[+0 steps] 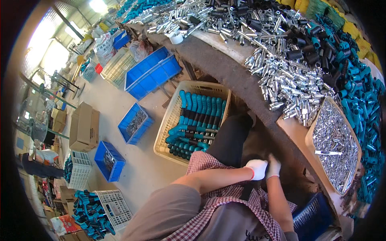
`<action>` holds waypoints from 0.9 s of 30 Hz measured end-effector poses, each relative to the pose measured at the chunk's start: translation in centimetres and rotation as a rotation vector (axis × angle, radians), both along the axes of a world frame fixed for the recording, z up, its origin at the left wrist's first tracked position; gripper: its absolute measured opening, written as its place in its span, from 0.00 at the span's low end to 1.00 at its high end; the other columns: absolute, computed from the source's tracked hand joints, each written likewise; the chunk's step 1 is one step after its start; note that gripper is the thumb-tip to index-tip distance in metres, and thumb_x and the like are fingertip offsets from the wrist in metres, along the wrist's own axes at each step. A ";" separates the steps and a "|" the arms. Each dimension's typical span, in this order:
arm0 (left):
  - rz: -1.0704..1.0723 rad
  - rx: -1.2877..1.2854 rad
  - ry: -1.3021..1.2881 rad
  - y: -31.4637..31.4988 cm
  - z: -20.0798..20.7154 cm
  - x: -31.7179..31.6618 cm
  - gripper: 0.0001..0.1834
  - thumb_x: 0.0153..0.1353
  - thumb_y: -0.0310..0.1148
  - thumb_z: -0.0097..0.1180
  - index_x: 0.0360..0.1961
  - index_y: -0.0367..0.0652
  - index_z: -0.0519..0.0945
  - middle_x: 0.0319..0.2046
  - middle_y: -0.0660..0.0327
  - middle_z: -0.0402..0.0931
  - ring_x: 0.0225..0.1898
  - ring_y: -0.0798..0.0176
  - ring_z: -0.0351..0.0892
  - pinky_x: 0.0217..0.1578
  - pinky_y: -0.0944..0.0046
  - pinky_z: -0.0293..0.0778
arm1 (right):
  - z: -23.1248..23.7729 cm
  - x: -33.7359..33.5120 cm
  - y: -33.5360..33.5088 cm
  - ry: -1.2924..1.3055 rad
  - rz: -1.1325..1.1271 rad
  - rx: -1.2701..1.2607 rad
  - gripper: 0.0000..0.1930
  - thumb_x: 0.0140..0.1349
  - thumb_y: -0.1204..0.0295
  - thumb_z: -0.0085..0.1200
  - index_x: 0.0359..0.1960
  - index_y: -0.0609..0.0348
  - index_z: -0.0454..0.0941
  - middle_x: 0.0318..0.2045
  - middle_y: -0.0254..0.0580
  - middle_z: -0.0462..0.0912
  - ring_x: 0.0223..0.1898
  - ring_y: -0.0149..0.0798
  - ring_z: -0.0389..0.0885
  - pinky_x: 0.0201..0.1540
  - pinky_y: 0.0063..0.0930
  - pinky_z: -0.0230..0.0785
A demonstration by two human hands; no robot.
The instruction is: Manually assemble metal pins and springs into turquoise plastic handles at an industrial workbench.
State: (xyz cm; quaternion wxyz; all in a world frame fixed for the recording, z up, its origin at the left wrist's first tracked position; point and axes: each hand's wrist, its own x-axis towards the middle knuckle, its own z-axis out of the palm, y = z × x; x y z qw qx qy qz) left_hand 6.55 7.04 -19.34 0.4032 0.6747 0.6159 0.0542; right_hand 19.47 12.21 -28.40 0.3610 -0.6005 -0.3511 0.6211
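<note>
Both my hands wear white knit gloves and meet in front of my lap. My left hand (257,169) is closed, its fingers curled away from view; whatever it may hold is hidden. Right beside it, my right hand (274,166) is blurred and its fingers do not show clearly. Dark shadow lies under both hands. A checked apron (209,162) covers my lap. Left of my knee stands a cream plastic crate (161,136) holding rows of teal-and-black curved handles (201,108) with metal shanks.
A workbench (237,64) curves along the right, heaped with silver metal sleeves (281,84) and teal plastic parts (360,96). On it sits a tray of small metal pieces (335,140). Blue bins (134,122) and a cardboard box (83,126) stand on the floor at left.
</note>
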 end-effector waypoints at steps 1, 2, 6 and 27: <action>-0.020 -0.003 -0.024 0.2 1.7 -0.9 0.20 0.54 0.35 0.54 0.47 0.38 0.78 0.37 0.42 0.83 0.41 0.40 0.83 0.43 0.46 0.78 | 1.5 0.4 -0.1 0.190 -0.092 -0.107 0.23 0.65 0.62 0.58 0.55 0.68 0.78 0.52 0.52 0.82 0.53 0.46 0.79 0.59 0.35 0.67; -0.081 0.004 -0.031 0.2 4.3 -2.7 0.21 0.53 0.36 0.56 0.48 0.41 0.78 0.37 0.43 0.82 0.41 0.40 0.83 0.44 0.46 0.77 | 3.5 1.6 -0.2 0.210 0.008 -0.057 0.28 0.68 0.57 0.54 0.61 0.67 0.73 0.57 0.51 0.79 0.58 0.47 0.75 0.63 0.39 0.64; 0.243 0.379 -0.122 -3.7 15.7 -14.5 0.27 0.52 0.43 0.64 0.52 0.42 0.78 0.46 0.50 0.81 0.45 0.45 0.83 0.47 0.55 0.79 | 2.0 9.5 -2.4 0.377 -0.044 -0.160 0.27 0.71 0.57 0.45 0.66 0.59 0.67 0.67 0.54 0.68 0.63 0.53 0.70 0.64 0.52 0.60; 1.302 0.086 -0.029 -6.9 -8.6 -47.4 0.28 0.54 0.45 0.67 0.53 0.41 0.82 0.41 0.51 0.86 0.39 0.54 0.87 0.38 0.55 0.82 | 0.8 7.2 -8.3 0.297 0.009 -0.183 0.18 0.70 0.67 0.50 0.55 0.69 0.76 0.46 0.49 0.83 0.45 0.47 0.83 0.50 0.40 0.77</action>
